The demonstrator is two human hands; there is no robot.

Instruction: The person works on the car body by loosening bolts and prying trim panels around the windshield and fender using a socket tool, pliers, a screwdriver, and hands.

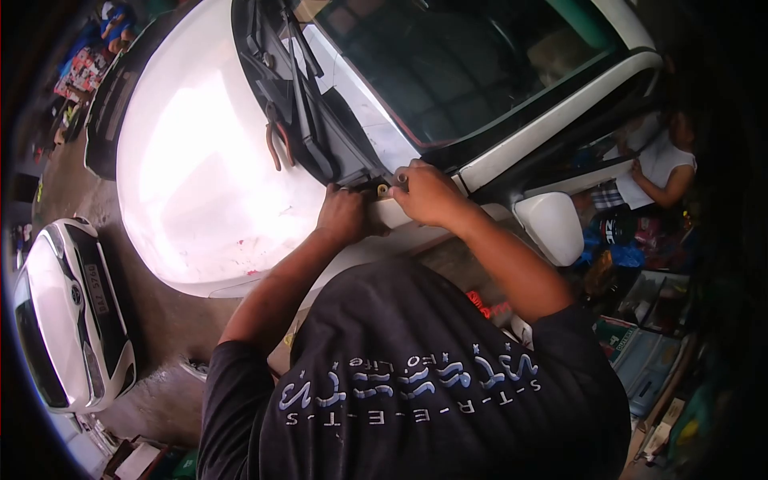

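Note:
A white car's hood [192, 160] and windshield [464, 64] fill the upper part of the head view, with a black cowl panel [320, 128] between them. My left hand [342, 213] has its fingers curled at the cowl's near end, by the fender edge; what they grip, if anything, is hidden. Close by on the right, my right hand [428, 194] bends its fingers round a small metal piece [402, 179] near the windshield's lower corner. A small yellowish round part [382, 190] shows between the hands. Pliers with reddish handles [280, 146] lie on the hood's edge by the cowl.
The side mirror [550, 228] sticks out right of my right forearm. A person in a white sleeveless top [664, 168] is beyond it. Boxes and a blue case [652, 376] stand at the lower right. Another white car [72, 312] is at the left.

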